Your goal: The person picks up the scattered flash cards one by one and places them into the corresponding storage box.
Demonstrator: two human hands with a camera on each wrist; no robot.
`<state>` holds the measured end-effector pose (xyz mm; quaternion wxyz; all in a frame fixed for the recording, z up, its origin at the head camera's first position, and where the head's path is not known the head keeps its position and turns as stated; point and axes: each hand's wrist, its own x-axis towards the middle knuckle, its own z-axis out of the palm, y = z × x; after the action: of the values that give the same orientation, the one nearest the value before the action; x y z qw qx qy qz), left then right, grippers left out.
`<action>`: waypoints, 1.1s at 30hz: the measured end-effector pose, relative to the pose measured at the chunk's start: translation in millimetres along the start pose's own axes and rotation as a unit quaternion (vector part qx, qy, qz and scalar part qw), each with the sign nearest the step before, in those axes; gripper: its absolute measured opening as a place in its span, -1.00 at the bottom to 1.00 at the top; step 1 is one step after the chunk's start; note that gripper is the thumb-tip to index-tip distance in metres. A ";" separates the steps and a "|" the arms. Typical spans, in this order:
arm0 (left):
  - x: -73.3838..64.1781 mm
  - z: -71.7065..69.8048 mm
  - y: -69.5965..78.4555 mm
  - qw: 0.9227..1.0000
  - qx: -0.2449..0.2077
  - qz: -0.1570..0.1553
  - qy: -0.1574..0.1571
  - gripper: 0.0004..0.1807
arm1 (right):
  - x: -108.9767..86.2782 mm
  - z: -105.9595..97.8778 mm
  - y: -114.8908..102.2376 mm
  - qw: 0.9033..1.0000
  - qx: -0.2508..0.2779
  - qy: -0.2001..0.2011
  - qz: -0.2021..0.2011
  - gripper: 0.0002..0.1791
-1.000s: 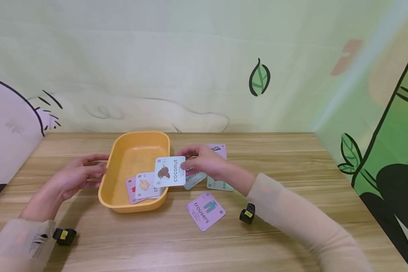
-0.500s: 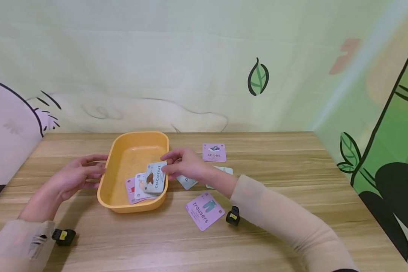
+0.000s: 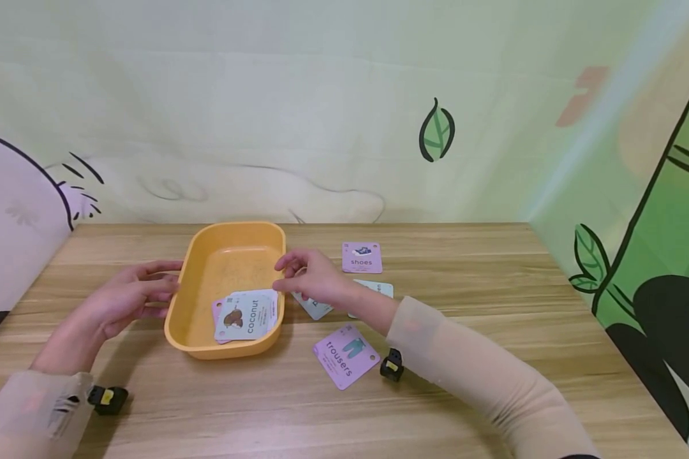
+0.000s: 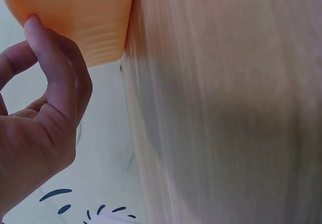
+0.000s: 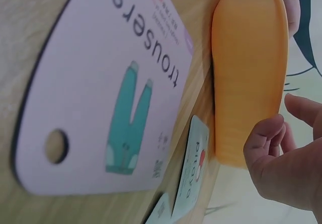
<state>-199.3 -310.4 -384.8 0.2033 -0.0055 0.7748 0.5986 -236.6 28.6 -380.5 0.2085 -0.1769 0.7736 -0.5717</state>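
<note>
A yellow plastic tray stands on the table, left of centre. Inside its near right part lies a coconut flashcard, face up on a small stack of white and purple cards. My left hand has its fingertips against the tray's left side; in the left wrist view, one fingertip meets the rim. Over the tray's right rim is my right hand, fingers loosely bent and holding nothing. Partly under this hand lies a pitaya card, its word readable in the right wrist view.
A purple trousers card lies in front of the right forearm. Further back are a shoes card and a pale card partly covered by the forearm. A printed cloth backdrop rises behind the table.
The coconut card has gone from my right hand down onto the stack in the tray. That hand moved left to the rim and let go. My left hand has stayed put.
</note>
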 end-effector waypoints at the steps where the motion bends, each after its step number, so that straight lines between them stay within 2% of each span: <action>1: -0.2 -0.1 0.1 1.000 -0.001 -0.001 0.000 -0.26 | -0.3 -1.0 0.7 1.000 -0.002 0.005 0.004 -0.59; 8: -0.8 -0.1 0.5 1.000 0.003 -0.003 0.001 -0.27 | -2.0 -16.0 8.1 0.999 -0.007 0.020 0.026 -0.60; 13: -0.8 0.1 0.5 1.000 0.005 -0.002 0.001 -0.27 | -2.7 -31.7 16.6 0.998 -0.042 0.022 0.034 -0.52; 21: -1.4 0.0 0.2 1.000 0.006 -0.004 0.002 -0.26 | -4.2 -52.9 26.0 0.994 -0.097 0.031 0.044 -0.58; 27: -1.0 -0.6 -0.5 1.000 0.005 -0.002 0.003 -0.26 | -2.9 -66.6 33.1 0.989 -0.126 0.060 0.047 -0.64; 33: -0.7 -1.1 -1.3 1.000 0.006 -0.001 0.006 -0.26 | -4.0 -80.2 35.0 0.988 -0.122 0.079 0.058 -0.61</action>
<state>-198.7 -312.0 -385.6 0.1998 -0.0088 0.7795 0.5936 -276.5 105.6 -392.8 0.1559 -0.1101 0.8607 -0.4719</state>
